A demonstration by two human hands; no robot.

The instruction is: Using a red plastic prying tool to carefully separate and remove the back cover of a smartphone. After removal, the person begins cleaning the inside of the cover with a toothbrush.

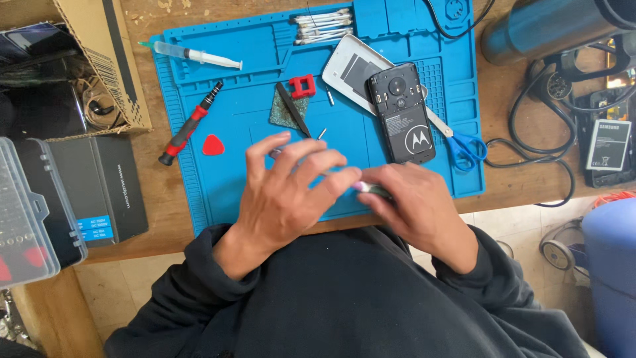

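here, the left hand point(285, 192) and right hand point(414, 205) are meeting at the blue mat's point(252, 179) six o'clock edge, both pinching one small dark object point(372, 191), mostly hidden under the fingers. the black phone point(401, 114) is lying at twelve o'clock from the right hand, overlapping a white cover point(350, 66), with a red pick point(212, 145) sitting at ten o'clock from the left hand.

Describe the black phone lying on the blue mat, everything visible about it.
The black phone lies flat on the blue mat, rear side up and lengthwise away from the person. Its back cover is off, baring a dark inner frame with a round camera module near the top and a pale emblem lower down. It overlaps a white phone shell behind it, and blue-handled scissors lie at its right. Neither hand touches it.
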